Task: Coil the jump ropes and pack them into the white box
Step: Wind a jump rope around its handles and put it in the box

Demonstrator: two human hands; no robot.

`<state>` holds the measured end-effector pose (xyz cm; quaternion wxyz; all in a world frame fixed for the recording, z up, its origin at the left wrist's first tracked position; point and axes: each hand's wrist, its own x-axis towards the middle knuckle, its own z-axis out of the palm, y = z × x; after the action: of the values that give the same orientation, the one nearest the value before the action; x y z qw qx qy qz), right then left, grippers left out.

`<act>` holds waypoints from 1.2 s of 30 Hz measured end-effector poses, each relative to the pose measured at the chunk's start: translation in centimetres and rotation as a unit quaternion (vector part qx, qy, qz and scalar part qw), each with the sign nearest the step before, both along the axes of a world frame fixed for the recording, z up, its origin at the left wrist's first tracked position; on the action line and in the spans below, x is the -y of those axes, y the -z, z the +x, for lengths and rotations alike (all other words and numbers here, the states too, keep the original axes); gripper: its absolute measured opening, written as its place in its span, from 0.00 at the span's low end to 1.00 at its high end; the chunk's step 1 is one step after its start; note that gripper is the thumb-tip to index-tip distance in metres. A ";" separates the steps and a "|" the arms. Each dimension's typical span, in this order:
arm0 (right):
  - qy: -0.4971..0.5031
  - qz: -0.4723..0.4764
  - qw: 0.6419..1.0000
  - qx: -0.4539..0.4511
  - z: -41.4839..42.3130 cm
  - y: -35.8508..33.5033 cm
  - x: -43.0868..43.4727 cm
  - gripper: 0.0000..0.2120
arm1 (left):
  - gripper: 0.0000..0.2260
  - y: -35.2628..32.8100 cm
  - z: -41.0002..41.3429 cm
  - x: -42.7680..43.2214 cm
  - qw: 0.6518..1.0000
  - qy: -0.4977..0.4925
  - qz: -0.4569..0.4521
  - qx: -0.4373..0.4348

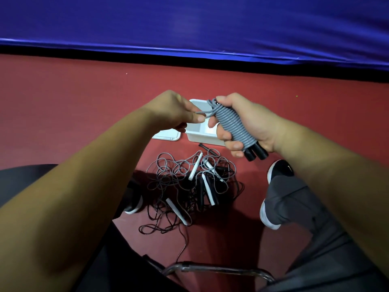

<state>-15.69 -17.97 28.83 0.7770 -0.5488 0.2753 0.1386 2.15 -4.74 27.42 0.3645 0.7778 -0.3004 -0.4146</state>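
Observation:
My right hand (244, 125) grips a grey jump rope (233, 125) wound in tight coils around its two black handles (255, 153), whose ends stick out below my fist. My left hand (179, 111) pinches the loose grey end of that rope (205, 113) just left of the coil. Both hands hover above the white box (200, 135), which stands open on the red floor and is partly hidden behind them. Below, a tangled pile of grey and black jump ropes (189, 186) with white and black handles lies on the floor.
The box's white lid (168, 135) lies flat on the floor to its left. My two shoes (271, 197) flank the rope pile. A metal chair frame (214, 268) runs along the bottom. A blue mat (189, 24) lines the far edge of the red floor.

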 end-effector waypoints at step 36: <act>0.256 -0.106 0.961 -0.027 2.2 2.5 0.0 0.20 | 0.16 -1.4 -2.4 2.8 0.898 -0.244 -0.145 -0.336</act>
<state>-13.51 -18.00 26.36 0.7161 -0.5357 0.4402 -0.0800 -0.29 -7.55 28.77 0.6425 0.5794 -0.0176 -0.5012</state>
